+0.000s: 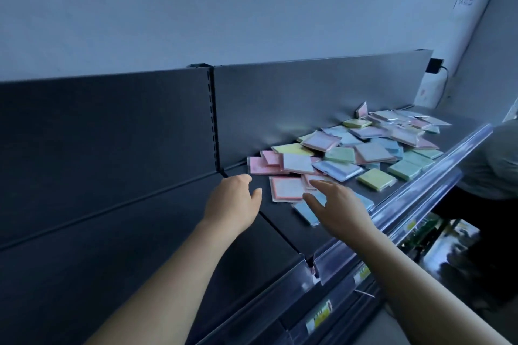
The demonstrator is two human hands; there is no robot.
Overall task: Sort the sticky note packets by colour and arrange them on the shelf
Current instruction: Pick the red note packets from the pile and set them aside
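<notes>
A mixed heap of sticky note packets [353, 148] in pink, yellow, green and blue lies on the right half of a dark metal shelf [280, 227]. A pink packet [286, 188] lies flat at the heap's near edge, with a blue packet [305, 211] just in front of it. My right hand [336, 210] hovers open over the blue packet, fingers stretched toward the pink one. My left hand [234, 200] is open to the left of the heap, above the bare shelf, holding nothing.
The shelf's left section [98, 232] is bare, with a dark back panel [112, 126] behind it. A clear price rail [420, 196] runs along the front edge. Another person [493, 159] stands at the far right. A pale wall rises above.
</notes>
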